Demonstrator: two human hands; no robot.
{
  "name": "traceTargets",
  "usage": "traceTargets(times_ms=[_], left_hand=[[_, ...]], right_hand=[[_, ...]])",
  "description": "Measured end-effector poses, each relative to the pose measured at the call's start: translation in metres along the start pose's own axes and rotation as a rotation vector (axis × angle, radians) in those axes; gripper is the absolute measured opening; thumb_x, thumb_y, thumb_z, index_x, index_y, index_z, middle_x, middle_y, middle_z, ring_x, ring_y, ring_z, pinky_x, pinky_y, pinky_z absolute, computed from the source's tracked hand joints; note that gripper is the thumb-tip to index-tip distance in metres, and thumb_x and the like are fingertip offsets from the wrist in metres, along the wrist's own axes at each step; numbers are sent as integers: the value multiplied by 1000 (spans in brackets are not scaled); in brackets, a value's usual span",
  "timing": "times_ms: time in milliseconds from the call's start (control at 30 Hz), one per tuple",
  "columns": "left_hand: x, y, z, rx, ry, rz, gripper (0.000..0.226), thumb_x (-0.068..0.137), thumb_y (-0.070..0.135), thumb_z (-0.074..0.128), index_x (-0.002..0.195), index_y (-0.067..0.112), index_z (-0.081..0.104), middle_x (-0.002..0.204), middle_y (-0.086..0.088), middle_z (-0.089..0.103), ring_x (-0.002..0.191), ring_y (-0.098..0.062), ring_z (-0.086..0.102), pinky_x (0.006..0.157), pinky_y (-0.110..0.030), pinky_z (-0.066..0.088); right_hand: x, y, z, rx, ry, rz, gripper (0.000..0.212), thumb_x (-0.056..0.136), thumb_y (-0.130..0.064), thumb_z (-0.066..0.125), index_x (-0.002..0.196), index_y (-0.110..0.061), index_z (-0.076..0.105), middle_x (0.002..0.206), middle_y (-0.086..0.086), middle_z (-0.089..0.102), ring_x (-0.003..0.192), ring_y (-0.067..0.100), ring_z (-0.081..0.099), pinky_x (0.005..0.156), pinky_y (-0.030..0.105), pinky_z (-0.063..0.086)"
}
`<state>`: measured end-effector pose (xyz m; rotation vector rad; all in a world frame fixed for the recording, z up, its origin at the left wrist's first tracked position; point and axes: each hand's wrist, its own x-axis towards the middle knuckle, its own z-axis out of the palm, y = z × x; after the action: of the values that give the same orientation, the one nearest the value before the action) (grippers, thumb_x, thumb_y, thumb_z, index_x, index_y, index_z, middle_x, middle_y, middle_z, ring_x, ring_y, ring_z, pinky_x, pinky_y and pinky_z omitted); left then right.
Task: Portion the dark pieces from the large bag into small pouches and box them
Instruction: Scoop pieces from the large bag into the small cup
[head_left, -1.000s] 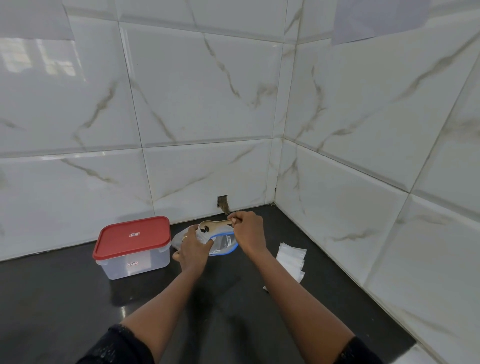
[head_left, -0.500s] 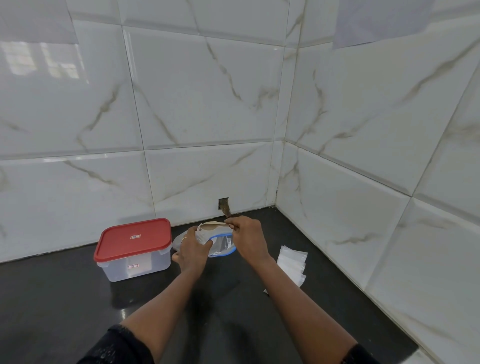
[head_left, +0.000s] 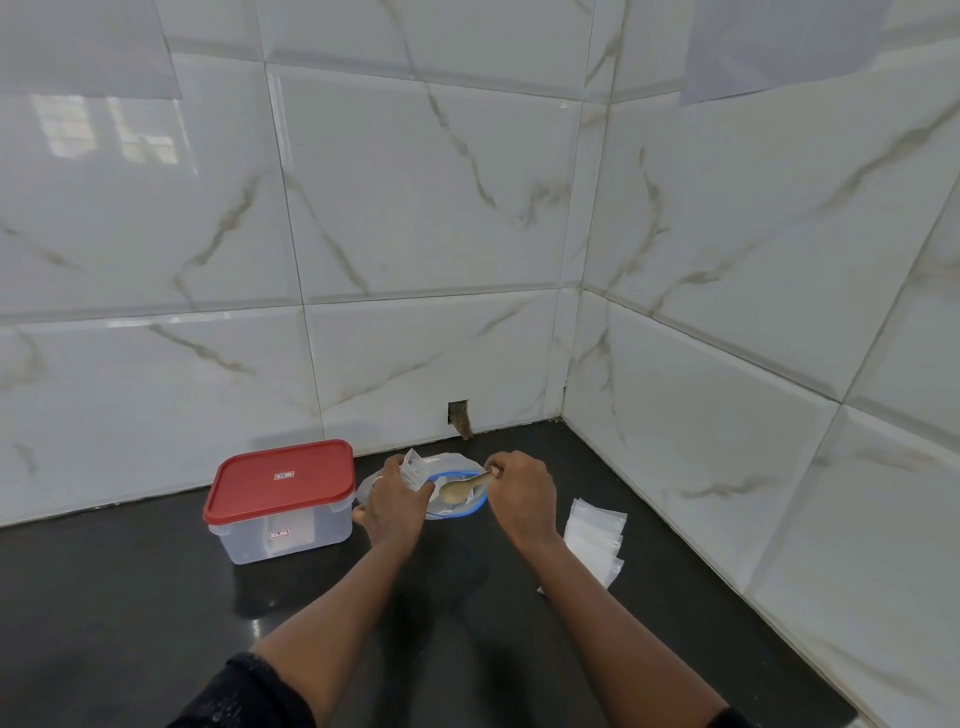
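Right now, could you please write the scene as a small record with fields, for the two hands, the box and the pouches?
left hand: grips small pouch, near large bag
right hand: holds wooden spoon by its handle, bowl over large bag
box: on counter, left of both hands, red lid on
spare pouches: stacked on counter, right of both hands

A black bench (head_left: 130, 623) is bounded on the far and right sides by glossy white veined wall tiles (head_left: 415, 208). A small rectangular hole (head_left: 458, 413) is cut low in the far wall.
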<state>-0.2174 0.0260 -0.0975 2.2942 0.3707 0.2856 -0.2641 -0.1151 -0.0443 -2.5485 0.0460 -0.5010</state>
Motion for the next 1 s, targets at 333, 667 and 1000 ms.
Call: traceTargets(times_ms=[333, 667, 1000], left_hand=[[-4, -1, -8, 8, 9, 45, 58, 83, 41, 65, 133, 23, 42, 127, -5, 57, 117, -25, 51, 95, -42, 35], [-3, -10, -26, -30, 35, 57, 51, 84, 34, 64, 129, 20, 46, 121, -5, 59, 114, -23, 53, 97, -42, 34], [13, -19, -39, -67, 63, 48, 45, 81, 32, 64, 122, 24, 49, 113, -4, 63, 106, -25, 56, 94, -42, 41]], right_hand=[[-1, -3, 39, -306, -397, -165, 38, 95, -3, 43, 130, -13, 54, 120, 14, 60, 108, 31, 61, 90, 38, 50], [7, -22, 62, -428, -413, -279, 32, 94, -5, 46, 124, -8, 57, 118, 13, 62, 110, 27, 59, 94, 35, 45], [20, -52, 87, -40, -503, 29, 34, 99, -8, 34, 123, -2, 56, 126, 17, 56, 119, 31, 52, 96, 35, 42]])
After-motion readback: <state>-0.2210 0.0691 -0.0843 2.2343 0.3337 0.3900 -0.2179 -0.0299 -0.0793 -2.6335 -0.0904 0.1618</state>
